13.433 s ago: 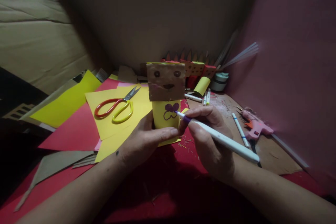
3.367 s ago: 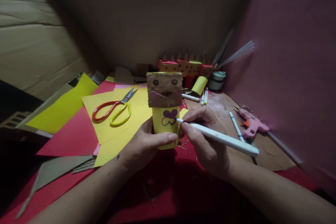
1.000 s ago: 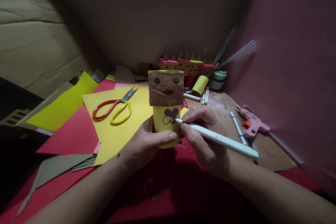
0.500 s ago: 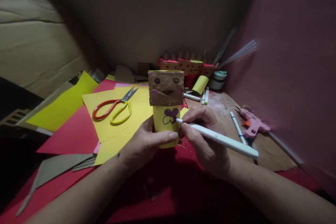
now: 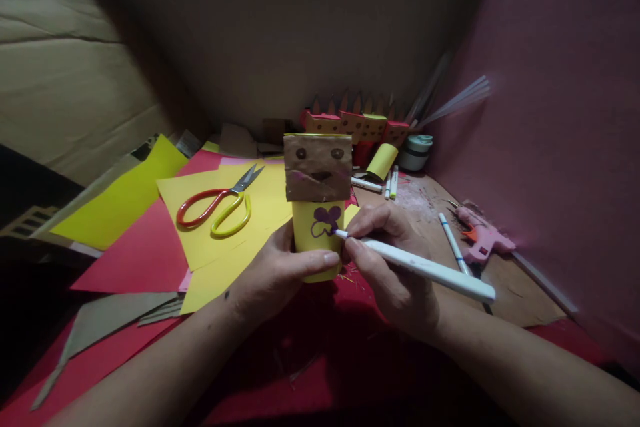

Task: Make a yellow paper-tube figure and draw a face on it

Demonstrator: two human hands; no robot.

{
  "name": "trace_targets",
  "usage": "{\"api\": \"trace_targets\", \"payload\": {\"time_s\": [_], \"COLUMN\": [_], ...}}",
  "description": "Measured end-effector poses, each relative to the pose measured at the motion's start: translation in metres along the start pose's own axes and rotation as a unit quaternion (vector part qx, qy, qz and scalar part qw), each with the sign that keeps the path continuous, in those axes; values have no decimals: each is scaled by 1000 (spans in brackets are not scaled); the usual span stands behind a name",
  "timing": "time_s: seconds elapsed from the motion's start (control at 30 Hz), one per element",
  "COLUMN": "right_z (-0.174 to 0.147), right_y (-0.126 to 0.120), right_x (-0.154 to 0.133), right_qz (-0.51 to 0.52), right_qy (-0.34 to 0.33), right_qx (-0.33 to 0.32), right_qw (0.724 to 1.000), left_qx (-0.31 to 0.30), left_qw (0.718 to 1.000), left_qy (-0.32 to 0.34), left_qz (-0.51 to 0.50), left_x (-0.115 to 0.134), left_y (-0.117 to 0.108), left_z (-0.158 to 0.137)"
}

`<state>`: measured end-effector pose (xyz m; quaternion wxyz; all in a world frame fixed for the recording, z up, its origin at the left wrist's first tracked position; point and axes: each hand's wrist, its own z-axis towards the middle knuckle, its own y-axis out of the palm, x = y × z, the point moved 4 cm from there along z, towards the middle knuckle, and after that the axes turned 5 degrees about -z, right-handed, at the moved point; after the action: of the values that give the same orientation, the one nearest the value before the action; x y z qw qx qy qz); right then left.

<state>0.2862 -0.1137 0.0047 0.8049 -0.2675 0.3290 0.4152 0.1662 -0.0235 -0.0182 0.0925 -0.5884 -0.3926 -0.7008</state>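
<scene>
Upright in the middle is a paper figure with a brown cardboard box head, drawn eyes, nose and pink cheeks, on a yellow paper tube body. My left hand is closed round the lower body, its thumb across the front. A purple shape with rounded lobes is drawn there; its upper lobes are filled in, the lower left one is only outlined. Pinched in my right hand is a white marker pen. Its purple tip rests at the right side of the drawing.
Red-and-yellow-handled scissors lie on yellow paper at left. Behind stand several similar box-headed figures, a yellow tube and a pale jar. A pink glue gun and a capped marker lie at right.
The figure and both hands have shifted very slightly to the right. The marker tip is a little lower on the drawing's right side, with slightly more purple there.
</scene>
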Motion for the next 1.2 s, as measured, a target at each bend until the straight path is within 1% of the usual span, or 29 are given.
{"api": "trace_targets", "payload": {"time_s": [0.17, 0.37, 0.6, 0.8, 0.97, 1.2], "right_z": [1, 3, -1, -1, 0, 0], "right_y": [0, 2, -1, 0, 1, 0], "right_x": [-1, -4, -1, 0, -1, 0], "right_qz": [1, 20, 12, 12, 11, 6], "right_qy": [-1, -25, -12, -13, -9, -15], "right_qx": [-4, -15, 1, 0, 9, 11], "right_qw": [1000, 999, 1000, 1000, 1000, 1000], "left_qx": [2, -2, 2, -8, -17, -14], "left_qw": [1000, 1000, 1000, 1000, 1000, 1000], "left_qy": [6, 6, 4, 9, 12, 5], "left_qz": [2, -5, 1, -8, -13, -9], "left_x": [1, 0, 0, 2, -1, -1], "left_y": [0, 0, 0, 2, 1, -1], "left_z": [1, 2, 2, 0, 2, 2]}}
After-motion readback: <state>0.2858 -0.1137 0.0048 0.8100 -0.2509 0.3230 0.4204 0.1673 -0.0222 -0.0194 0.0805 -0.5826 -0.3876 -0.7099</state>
